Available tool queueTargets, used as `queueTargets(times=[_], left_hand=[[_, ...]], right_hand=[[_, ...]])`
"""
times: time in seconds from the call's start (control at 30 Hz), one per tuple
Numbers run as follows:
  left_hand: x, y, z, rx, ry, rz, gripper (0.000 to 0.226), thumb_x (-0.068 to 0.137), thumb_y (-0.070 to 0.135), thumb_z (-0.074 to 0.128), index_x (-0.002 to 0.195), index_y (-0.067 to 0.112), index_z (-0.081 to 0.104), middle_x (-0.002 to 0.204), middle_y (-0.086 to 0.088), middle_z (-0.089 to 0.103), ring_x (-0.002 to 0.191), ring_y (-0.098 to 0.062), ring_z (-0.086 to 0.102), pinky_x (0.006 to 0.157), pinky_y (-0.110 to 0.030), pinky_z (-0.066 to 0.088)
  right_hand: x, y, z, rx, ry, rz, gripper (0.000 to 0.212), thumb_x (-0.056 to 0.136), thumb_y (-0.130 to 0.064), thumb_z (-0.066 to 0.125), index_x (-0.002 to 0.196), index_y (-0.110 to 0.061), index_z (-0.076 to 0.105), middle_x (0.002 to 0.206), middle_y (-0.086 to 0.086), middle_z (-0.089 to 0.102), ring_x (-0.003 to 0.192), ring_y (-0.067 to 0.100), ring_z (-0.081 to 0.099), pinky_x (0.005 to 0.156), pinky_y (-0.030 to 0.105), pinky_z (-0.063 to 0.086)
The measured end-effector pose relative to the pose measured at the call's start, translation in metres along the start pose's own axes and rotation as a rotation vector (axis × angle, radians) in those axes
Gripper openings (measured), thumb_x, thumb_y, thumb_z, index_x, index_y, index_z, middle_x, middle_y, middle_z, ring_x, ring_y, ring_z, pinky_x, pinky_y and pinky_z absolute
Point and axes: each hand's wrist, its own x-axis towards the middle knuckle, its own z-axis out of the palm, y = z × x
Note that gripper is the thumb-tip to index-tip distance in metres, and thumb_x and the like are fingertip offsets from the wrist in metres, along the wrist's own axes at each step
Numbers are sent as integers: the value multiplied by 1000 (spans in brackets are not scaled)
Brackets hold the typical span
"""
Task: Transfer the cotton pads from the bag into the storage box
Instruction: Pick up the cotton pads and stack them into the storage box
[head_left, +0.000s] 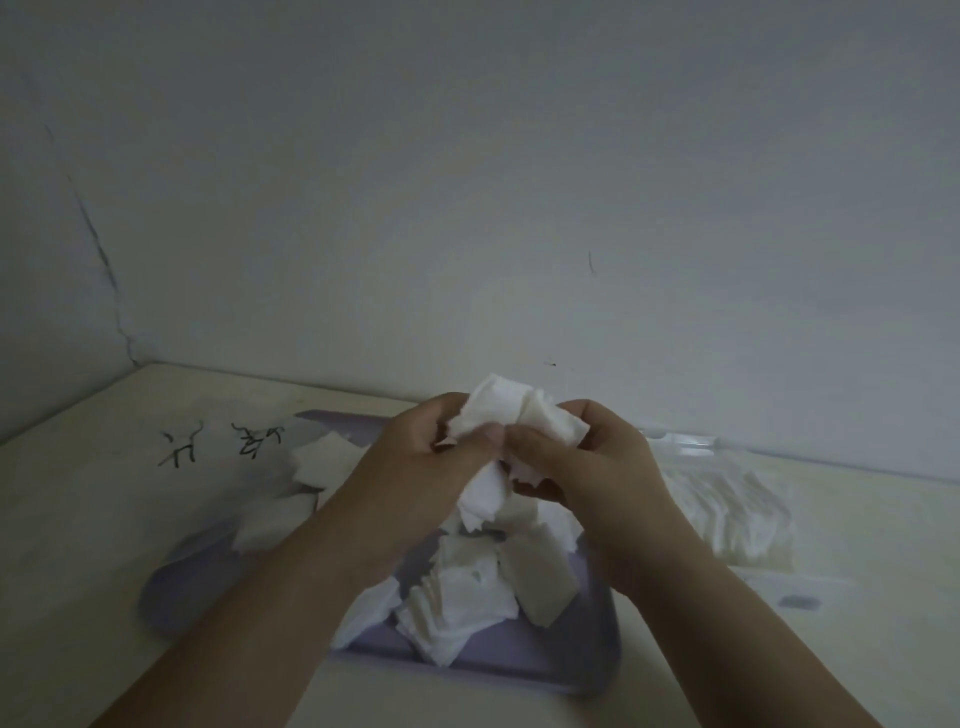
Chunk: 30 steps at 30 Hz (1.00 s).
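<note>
Hands: we found left hand (415, 457) and right hand (587, 467) both pinching cotton pads (498, 410) above the storage box (467, 660).
Advice: we judged squaring them before lowering wise.

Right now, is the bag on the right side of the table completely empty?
No, the bag lying right of the purple storage box visibly holds a stack of white cotton pads.

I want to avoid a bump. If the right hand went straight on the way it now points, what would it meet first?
Likely the left hand: the right hand points leftward, both gripping one bunch of cotton pads, thumbs nearly touching. Depth unclear.
</note>
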Motion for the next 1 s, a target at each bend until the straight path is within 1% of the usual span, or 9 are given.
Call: queueTargets(times=[0.1,0.2,0.27,0.33,0.43,0.57,0.67,0.9,1.0], left_hand=[[3,-5,-3,-82,113,-45,23,93,42,66,112,33,77,107,-1,81,106,-31,75,100,-61,56],[4,0,-3,-319,63,-112,20,102,20,64,118,16,75,102,-8,78,88,-27,72,67,-38,61],[1,6,-1,-403,23,-129,24,100,15,63,122,8,72,99,-14,74,80,-24,69,58,-29,58],[1,6,2,-455,1,-130,26,99,14,63,123,6,69,101,-17,77,84,-26,74,64,-34,61],[3,3,3,-523,-9,-139,39,90,21,69,127,8,67,117,-19,77,109,-37,74,89,-48,61],[3,0,3,-409,-14,-128,32,91,22,70,120,7,73,117,-20,76,110,-38,74,86,-47,62],[3,-3,4,-377,10,-96,26,98,16,65,121,6,73,117,-20,77,111,-36,74,94,-49,60],[3,-3,7,-440,81,-93,25,103,12,61,125,6,70,120,-14,77,113,-29,74,96,-46,59],[3,-2,9,-467,106,-96,26,102,10,62,126,5,69,121,-15,77,114,-30,74,98,-47,58]], right_hand=[[4,2,-7,23,81,18,15,88,-9,80,98,-4,70,92,17,77,85,36,75,81,53,64],[10,3,-13,54,140,40,12,87,-12,79,96,-9,72,87,15,75,73,27,70,71,45,60],[8,0,-12,144,100,81,15,88,0,75,102,0,68,91,20,74,74,27,73,69,36,61],[4,-4,-8,288,-6,127,23,85,12,71,106,7,64,95,27,74,81,33,76,73,38,64],[-1,-5,-4,301,-98,138,25,83,16,71,102,1,66,94,23,76,81,30,77,77,41,66],[-1,-4,-7,232,-82,114,20,84,9,74,102,0,72,92,24,75,79,29,74,71,35,62],[-2,-7,-7,276,-81,90,16,86,4,76,102,1,71,88,21,76,77,29,75,71,36,65],[-6,-11,-2,318,-168,91,31,92,10,59,123,3,64,114,29,75,103,42,74,94,49,61],[-7,-12,0,379,-268,112,41,93,-3,47,127,10,65,122,33,68,110,43,66,105,54,50]])
